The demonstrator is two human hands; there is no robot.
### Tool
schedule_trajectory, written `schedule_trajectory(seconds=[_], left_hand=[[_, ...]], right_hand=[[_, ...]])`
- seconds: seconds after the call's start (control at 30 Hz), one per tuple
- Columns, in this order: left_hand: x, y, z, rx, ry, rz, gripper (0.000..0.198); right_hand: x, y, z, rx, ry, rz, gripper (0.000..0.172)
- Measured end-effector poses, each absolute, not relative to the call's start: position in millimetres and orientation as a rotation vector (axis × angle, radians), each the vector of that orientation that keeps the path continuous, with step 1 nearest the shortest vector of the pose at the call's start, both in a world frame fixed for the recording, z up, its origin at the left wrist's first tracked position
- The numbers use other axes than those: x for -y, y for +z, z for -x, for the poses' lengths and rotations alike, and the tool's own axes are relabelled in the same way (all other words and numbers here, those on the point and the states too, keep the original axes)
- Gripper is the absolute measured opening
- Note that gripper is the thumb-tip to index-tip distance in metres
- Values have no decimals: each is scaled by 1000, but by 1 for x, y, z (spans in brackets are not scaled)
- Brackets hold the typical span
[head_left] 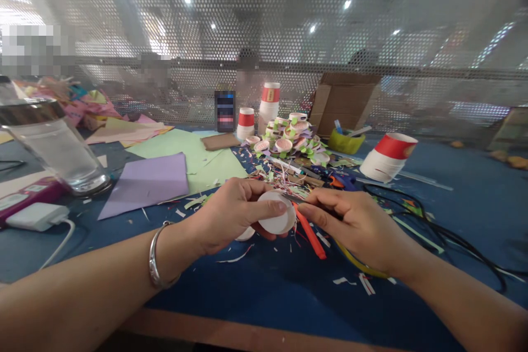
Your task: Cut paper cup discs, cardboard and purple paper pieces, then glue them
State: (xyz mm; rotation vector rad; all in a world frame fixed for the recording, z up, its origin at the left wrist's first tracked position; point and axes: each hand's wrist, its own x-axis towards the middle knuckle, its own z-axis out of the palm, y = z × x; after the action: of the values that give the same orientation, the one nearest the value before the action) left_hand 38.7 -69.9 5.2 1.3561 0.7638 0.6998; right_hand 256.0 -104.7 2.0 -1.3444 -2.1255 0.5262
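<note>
left hand: i see the left hand [235,212] gripping the white disc [270,217], thumb pressed on its face, fingers curled behind.
right hand: the right hand [355,225] is closed on a thin grey blade [293,198] – its tip lies at the disc's upper right edge, though i cannot tell if it cuts in.
white disc: near the middle of my view, between both hands, held above the blue surface [268,291].
second disc: another pale disc [246,235] shows partly, just below the left hand.
orange stick: the orange stick [312,235] slants on the surface between disc and right hand.
yellow band: a yellow band [358,264] curves out under the right hand; i can't make out what it belongs to.
scraps: thin paper scraps [367,284] lie scattered around.
pile: behind the hands, a heap of small decorated discs [284,143], green and purple bits among them.
cups: a cup stack [269,102] and a shorter cup [246,124] stand behind the heap's left side; a red-and-white cup [390,157] tilts to its right.
left side: purple paper [148,181] overlaps green paper [193,148] – beside them i see a clear jar [66,148] and a white charger [38,216].
right side: black cables [433,225] trail across.
</note>
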Motion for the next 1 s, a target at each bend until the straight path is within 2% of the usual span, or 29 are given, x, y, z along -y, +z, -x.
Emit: schedule_trajectory(seconds=[0.13, 0.5, 1.0], left_hand=[[68, 4, -38, -745, 661, -1348, 19], [68, 4, -38, -775, 644, -1310, 25], [66, 6, -37, -734, 621, -1187, 20]], right_hand=[[105, 2, -256, 2136, 531, 1344, 50], [104, 1, -254, 2123, 545, 1368, 49], [102, -1, -258, 2101, 617, 1351, 52]])
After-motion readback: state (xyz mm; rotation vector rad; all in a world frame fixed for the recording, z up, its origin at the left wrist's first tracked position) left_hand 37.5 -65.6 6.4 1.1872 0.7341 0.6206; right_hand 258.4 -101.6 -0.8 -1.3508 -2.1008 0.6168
